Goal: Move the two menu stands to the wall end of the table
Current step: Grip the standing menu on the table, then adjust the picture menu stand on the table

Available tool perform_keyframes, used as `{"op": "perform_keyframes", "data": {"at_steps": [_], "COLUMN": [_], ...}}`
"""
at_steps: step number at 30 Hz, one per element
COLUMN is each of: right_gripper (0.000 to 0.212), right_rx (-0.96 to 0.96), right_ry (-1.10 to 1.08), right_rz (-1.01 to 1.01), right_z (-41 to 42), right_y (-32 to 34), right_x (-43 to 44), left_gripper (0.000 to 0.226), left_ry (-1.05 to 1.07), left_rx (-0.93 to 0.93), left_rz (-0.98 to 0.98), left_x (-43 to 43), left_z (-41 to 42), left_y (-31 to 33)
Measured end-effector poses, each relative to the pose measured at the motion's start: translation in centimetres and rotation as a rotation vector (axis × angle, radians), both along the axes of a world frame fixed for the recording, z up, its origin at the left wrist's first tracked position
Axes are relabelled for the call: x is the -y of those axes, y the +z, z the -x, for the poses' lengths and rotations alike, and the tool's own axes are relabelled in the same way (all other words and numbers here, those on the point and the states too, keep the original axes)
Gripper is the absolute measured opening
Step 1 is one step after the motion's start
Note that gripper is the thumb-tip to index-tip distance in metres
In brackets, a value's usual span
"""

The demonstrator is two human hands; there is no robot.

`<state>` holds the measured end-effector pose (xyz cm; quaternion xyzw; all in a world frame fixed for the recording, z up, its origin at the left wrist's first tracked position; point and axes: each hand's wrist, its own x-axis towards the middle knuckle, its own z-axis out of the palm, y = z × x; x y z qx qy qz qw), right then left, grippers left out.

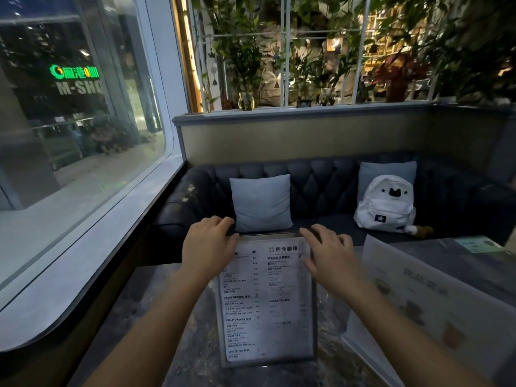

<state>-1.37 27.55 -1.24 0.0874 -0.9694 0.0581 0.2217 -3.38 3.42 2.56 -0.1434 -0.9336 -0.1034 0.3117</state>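
A clear acrylic menu stand with a white drinks list stands upright on the dark marble table, straight in front of me. My left hand lies on its top left corner, fingers curled over the top edge. My right hand rests on its top right corner, fingers spread. Whether either hand grips the stand is unclear. A second menu stand, wider and blurred, stands at an angle on the table to the right, untouched.
A window sill and large glass pane run along the table's left side. Behind the table is a dark tufted sofa with a grey cushion and a white backpack. A green card lies at the far right.
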Motion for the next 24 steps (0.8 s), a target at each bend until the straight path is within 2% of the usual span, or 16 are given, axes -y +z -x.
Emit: {"op": "perform_keyframes", "data": {"at_steps": [10,15,20,24], "right_gripper": [0.051,0.045,0.024,0.027], "right_rx": [-0.063,-0.037,-0.041,-0.025], "right_ry": [-0.212,-0.350,-0.420,-0.423], "right_rz": [-0.012,-0.038,-0.054,-0.029], "right_z": [-5.2,-8.9,-12.0,-13.6], "right_y": [2.2,2.3,2.4,2.4], "right_x": [-7.8,-12.1,-14.8,-16.0], "left_gripper": [0.026,0.028,0.028,0.025], "left_ry": [-0.341,-0.470,-0.597,-0.676], "left_rx": [-0.017,0.057,0.123,0.169], "left_rz": [-0.083,-0.050,-0.022,-0.033], "left_x": [-12.5,-18.6,-23.0,-24.8], "left_z": [0.1,-0.3,-1.1,-1.4], "left_y": [1.3,0.6,-0.2,-0.9]}}
